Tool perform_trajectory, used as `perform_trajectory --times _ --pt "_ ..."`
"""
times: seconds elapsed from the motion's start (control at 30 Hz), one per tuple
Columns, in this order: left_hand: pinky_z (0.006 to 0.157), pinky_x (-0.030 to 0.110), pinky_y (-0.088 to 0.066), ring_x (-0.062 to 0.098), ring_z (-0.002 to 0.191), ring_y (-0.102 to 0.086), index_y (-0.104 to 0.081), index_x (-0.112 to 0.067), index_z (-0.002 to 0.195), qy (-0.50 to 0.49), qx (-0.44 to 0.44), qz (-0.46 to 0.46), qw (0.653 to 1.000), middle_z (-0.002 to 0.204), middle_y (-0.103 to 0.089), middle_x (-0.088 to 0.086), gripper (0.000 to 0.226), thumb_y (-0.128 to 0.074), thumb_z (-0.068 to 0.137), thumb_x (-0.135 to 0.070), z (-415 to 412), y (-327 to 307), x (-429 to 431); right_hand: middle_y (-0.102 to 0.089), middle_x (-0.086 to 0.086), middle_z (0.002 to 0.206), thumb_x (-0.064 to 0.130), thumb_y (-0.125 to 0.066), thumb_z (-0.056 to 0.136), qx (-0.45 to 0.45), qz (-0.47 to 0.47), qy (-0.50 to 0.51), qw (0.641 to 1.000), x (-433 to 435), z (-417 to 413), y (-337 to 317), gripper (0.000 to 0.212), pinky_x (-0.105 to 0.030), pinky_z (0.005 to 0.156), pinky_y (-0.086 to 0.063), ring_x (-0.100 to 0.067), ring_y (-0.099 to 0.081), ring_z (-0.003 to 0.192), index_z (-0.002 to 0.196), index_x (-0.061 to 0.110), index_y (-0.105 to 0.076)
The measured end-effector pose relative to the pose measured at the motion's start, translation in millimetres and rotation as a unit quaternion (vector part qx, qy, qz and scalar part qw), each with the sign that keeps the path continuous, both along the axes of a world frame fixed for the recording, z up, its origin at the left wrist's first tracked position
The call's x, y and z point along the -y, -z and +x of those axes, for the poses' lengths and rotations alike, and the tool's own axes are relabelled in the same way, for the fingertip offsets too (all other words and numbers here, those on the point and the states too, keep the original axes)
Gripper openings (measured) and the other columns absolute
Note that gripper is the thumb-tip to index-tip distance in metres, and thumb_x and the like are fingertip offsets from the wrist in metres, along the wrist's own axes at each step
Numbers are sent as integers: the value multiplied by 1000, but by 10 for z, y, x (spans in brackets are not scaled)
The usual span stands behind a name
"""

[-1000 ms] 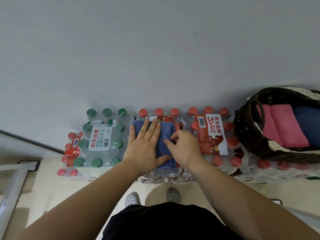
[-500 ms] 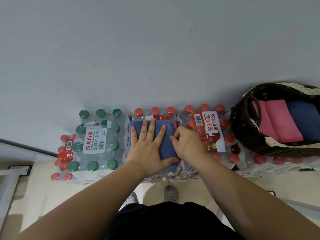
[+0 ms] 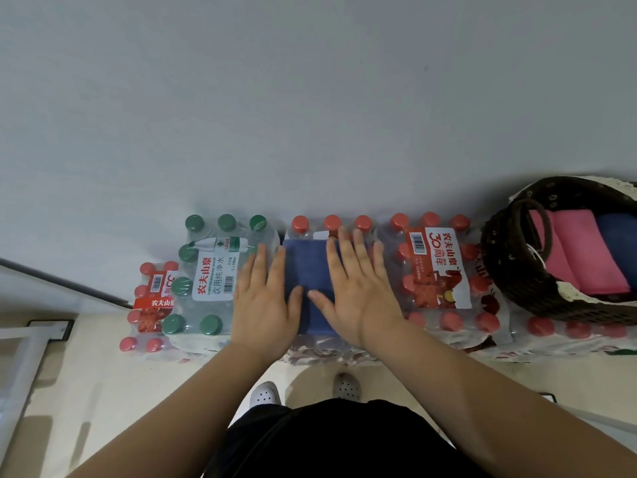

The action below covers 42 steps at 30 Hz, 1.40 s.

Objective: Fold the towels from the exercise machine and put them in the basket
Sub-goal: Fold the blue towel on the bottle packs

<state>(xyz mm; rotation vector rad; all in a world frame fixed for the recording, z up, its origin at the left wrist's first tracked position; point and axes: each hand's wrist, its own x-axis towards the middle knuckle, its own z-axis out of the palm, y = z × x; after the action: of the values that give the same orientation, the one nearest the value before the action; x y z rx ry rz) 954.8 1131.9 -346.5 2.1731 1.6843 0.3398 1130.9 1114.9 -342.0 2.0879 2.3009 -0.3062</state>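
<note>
A folded blue towel (image 3: 307, 267) lies on top of a shrink-wrapped pack of red-capped water bottles (image 3: 331, 224). My left hand (image 3: 263, 298) lies flat with straight fingers along the towel's left edge. My right hand (image 3: 358, 288) presses flat on the towel's right half, fingers spread. At the far right stands a dark wicker basket (image 3: 510, 263) with folded pink towels (image 3: 582, 250) and a folded blue towel (image 3: 618, 243) inside it.
A pack of green-capped bottles (image 3: 210, 274) sits left of the towel, a red-labelled pack (image 3: 437, 270) right of it, and a lower red pack (image 3: 151, 298) further left. A grey wall rises behind. A white frame (image 3: 20, 357) stands on the beige floor at the left.
My left hand slid from the towel's middle to its left edge. My right hand opened from a pinch at the right edge and now lies flat on the towel.
</note>
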Motion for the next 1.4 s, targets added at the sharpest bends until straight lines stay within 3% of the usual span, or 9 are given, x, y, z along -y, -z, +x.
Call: perform_trajectory --times 0.13,0.23,0.33,0.5,0.73,1.07,1.2,1.33,1.4 --pt "108 37 -32 29 127 -45 -38 -10 148 -44 72 -43 996 139 -52 11 65 -56 94 -41 7 -52 -131 7 -17 166 78 -3 85 28 -38 -4 999 -9 3 132 102 -57 121 8 -31 13 153 157 7 2" --pt "85 38 -47 27 100 -58 -55 -14 122 -50 85 -96 991 108 -63 7 47 -59 88 -47 86 -26 -277 5 -17 166 78 -6 87 28 -31 -5 999 -12 16 167 100 -58 121 2 -30 12 153 158 7 -2" --pt "71 31 -42 19 84 -56 -57 -13 106 -83 121 -175 974 93 -59 -2 38 -70 85 -42 172 -12 -358 4 -16 166 77 -7 88 23 -29 3 999 -19 -3 161 98 -56 122 2 -30 11 153 158 8 -1" --pt "69 28 -38 17 80 -53 -57 -13 102 -93 139 -166 972 89 -58 -3 34 -76 82 -34 178 -62 -479 17 -12 164 75 0 87 2 -32 9 999 -35 -46 100 92 -55 120 13 -28 21 151 157 17 10" --pt "68 29 -38 23 80 -60 -65 -16 100 -13 80 -135 988 87 -65 -1 38 -79 73 -39 -13 -209 -949 17 -6 165 79 -24 93 19 -51 -248 967 11 404 101 84 -51 122 9 -26 23 151 158 33 3" --pt "62 29 -32 16 70 -49 -61 -13 93 38 41 -50 997 86 -60 0 26 -72 80 -32 108 -322 -853 7 -9 166 78 -28 92 -2 -37 -249 968 80 442 150 79 -51 123 1 -30 12 153 158 38 -9" --pt "63 32 -33 25 74 -52 -54 -12 77 62 74 -89 991 78 -57 7 24 -47 82 -34 228 -530 -732 0 -7 167 76 -33 92 -39 -33 -248 967 40 441 148 76 -51 124 -2 -29 9 153 157 39 -16" --pt "90 28 -38 31 105 -50 -68 -6 112 129 73 -111 983 106 -56 16 45 -40 79 -20 257 -498 -586 -1 0 168 67 -42 95 -118 -57 -246 960 -22 509 90 67 -45 125 2 -20 13 153 154 39 -28" --pt "100 34 -40 34 113 -48 -61 -16 131 131 21 -88 987 124 -50 15 49 -47 85 -26 261 -430 -532 -17 -2 165 64 -47 94 -140 -32 -237 961 -16 525 40 61 -43 125 -7 -22 -1 154 147 35 -44"
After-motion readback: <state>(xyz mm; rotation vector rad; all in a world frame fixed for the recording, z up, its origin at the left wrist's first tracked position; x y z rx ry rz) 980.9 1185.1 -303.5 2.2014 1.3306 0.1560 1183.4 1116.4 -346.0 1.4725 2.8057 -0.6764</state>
